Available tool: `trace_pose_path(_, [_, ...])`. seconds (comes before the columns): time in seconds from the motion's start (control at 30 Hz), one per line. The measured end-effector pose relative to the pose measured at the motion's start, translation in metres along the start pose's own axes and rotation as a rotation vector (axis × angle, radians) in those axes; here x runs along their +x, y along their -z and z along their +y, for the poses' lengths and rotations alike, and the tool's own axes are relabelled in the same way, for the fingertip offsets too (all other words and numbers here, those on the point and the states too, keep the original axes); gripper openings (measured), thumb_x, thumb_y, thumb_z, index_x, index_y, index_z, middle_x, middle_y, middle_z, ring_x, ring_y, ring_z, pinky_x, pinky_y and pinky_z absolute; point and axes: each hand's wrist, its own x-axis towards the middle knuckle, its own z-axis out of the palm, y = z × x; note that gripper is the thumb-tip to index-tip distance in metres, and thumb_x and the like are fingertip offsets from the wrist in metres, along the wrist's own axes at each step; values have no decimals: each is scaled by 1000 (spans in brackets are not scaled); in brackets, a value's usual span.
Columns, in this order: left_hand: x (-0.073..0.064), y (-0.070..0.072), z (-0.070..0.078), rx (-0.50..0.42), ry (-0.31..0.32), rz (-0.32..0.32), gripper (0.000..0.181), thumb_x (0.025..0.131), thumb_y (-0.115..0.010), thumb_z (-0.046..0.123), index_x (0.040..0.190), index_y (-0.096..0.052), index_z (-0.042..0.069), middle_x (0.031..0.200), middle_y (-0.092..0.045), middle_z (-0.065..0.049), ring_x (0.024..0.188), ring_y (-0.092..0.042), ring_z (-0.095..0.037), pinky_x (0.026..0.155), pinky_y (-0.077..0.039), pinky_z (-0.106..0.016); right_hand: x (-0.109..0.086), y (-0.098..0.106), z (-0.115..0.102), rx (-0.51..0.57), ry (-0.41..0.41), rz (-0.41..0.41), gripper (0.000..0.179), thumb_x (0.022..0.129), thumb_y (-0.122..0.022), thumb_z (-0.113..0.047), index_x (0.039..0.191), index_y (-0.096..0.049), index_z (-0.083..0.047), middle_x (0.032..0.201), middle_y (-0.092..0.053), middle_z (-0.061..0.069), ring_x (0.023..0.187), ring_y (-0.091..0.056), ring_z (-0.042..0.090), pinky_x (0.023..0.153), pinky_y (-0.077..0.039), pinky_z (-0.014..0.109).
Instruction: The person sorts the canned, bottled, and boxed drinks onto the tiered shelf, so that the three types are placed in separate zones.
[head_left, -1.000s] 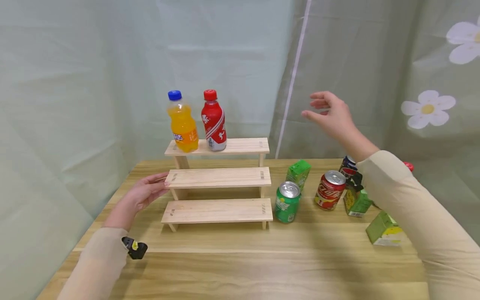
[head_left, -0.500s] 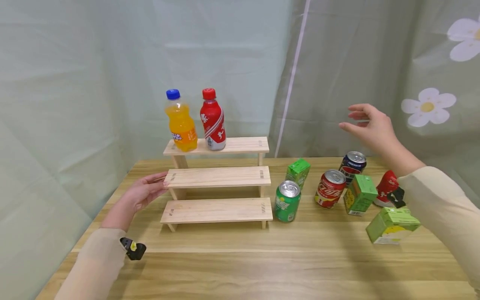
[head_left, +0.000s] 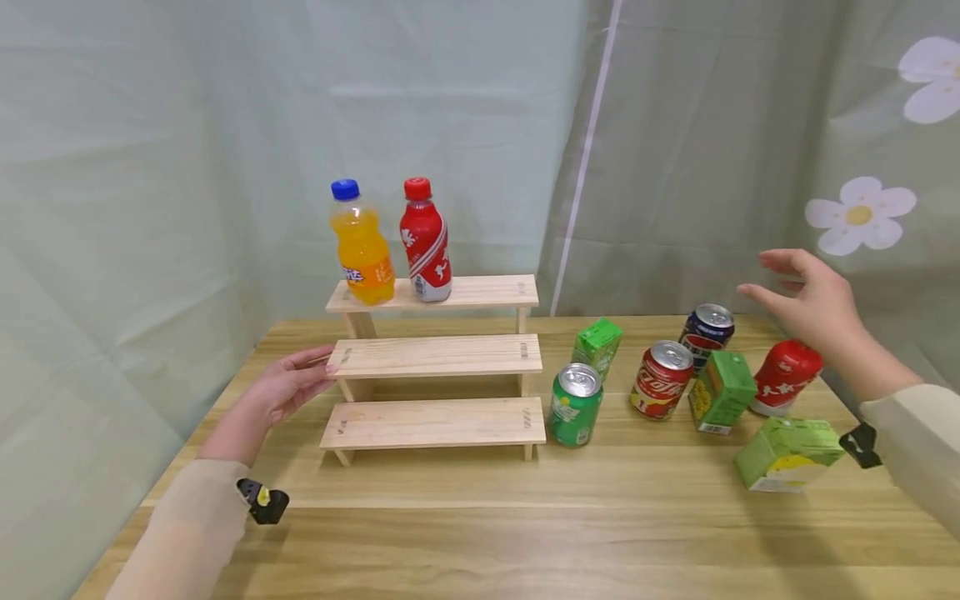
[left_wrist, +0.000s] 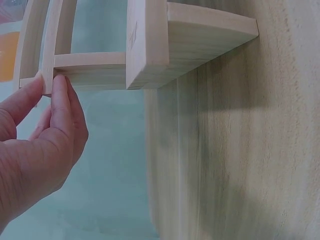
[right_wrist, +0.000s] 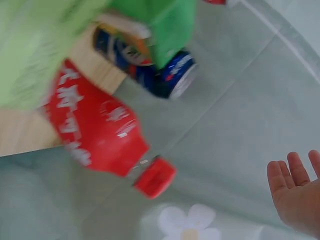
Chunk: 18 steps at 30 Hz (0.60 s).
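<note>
My left hand (head_left: 288, 385) pinches the left end of the middle board of a three-step wooden shelf (head_left: 438, 356); the left wrist view shows thumb and fingers on either side of the board (left_wrist: 48, 60). An orange soda bottle (head_left: 363, 254) with a blue cap and a red bottle (head_left: 426, 250) stand on the top step. My right hand (head_left: 817, 308) is in the air with nothing in it, fingers apart and slightly bent. Just below it stands another red bottle (head_left: 783, 379), whose red cap (right_wrist: 156, 177) shows in the right wrist view.
Right of the shelf stand a green can (head_left: 576, 406), a small green carton (head_left: 597, 343), a red can (head_left: 662, 381), a dark blue can (head_left: 707, 333), a green carton (head_left: 722, 392) and a light green carton (head_left: 787, 454). A curtain (head_left: 465, 125) hangs behind the table (head_left: 465, 533).
My right hand has moved right and down, from beside the top step to above the red bottle at the right. The left hand has stayed on the shelf.
</note>
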Motion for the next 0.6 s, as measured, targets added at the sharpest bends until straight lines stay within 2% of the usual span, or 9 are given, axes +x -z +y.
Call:
trace_pose_path(0.1, [-1, 2, 0, -5, -4, -2, 50, 92, -59, -1, 140, -45, 6, 96, -65, 10, 87, -66, -4, 86, -56, -19, -5, 1, 12, -4, -11, 14, 65, 91, -63, -39, 138, -41, 0, 138, -45, 28, 117, -47, 50, 96, -44, 55])
trace_pose_path(0.2, [-1, 2, 0, -5, 0, -1, 57, 91, -60, 0, 144, -38, 2, 96, -65, 10, 87, -66, -4, 85, -56, -19, -11, 2, 25, -4, -15, 35, 65, 90, -64, -39, 140, -41, -3, 139, -47, 23, 117, -48, 47, 95, -49, 22])
trace_pose_path(0.3, [0, 0, 0, 3, 3, -1, 67, 92, -60, 0, 147, -23, -4, 95, -65, 11, 86, -66, -4, 84, -56, -18, -18, 2, 39, 16, -10, 59, 65, 88, -67, -36, 140, -42, -6, 138, -50, 13, 116, -55, 7, 75, -36, -5])
trace_pose_path(0.37, [0, -2, 1, 7, 4, -3, 70, 92, -59, 0, 148, -17, -6, 95, -65, 11, 86, -66, -3, 83, -56, -18, -23, 1, 46, 18, -11, 79, 66, 87, -69, -34, 141, -41, -7, 139, -50, 11, 100, -47, -17, 70, -30, -9])
trace_pose_path(0.4, [0, -2, 1, 9, 6, -3, 70, 92, -58, 0, 148, -15, -7, 94, -65, 11, 86, -66, -3, 84, -56, -17, -26, 1, 49, 16, -13, 88, 66, 87, -69, -33, 141, -41, -7, 140, -50, 12, 90, -40, -24, 69, -29, -9])
trace_pose_path(0.43, [1, -2, 1, 6, 7, -2, 70, 93, -57, -1, 148, -14, -7, 94, -65, 11, 86, -66, -3, 84, -56, -17, -28, 1, 52, 12, -17, 95, 67, 87, -69, -32, 142, -40, -7, 141, -48, 14, 92, -39, -25, 72, -29, -9])
trace_pose_path(0.47, [1, -2, 1, 5, 8, -2, 70, 93, -57, -1, 148, -14, -7, 94, -65, 11, 86, -66, -3, 84, -56, -17, -30, 1, 54, 1, -24, 97, 68, 88, -69, -32, 143, -38, -7, 142, -46, 19, 99, -46, -18, 73, -29, -8])
trace_pose_path(0.53, [1, -2, 1, -5, 14, 2, 69, 93, -56, -1, 148, -16, -6, 93, -66, 11, 86, -66, -3, 84, -56, -17, -33, -1, 59, -11, -36, 99, 69, 89, -67, -29, 144, -34, -4, 142, -42, 27, 115, -55, 7, 93, -39, 2])
trace_pose_path(0.6, [1, -2, 1, -14, 19, 4, 67, 93, -56, -2, 148, -18, -5, 93, -66, 10, 86, -66, -4, 84, -56, -18, -34, -3, 68, -17, -53, 93, 70, 90, -66, -27, 145, -31, -2, 142, -39, 31, 122, -50, 38, 95, -42, 6])
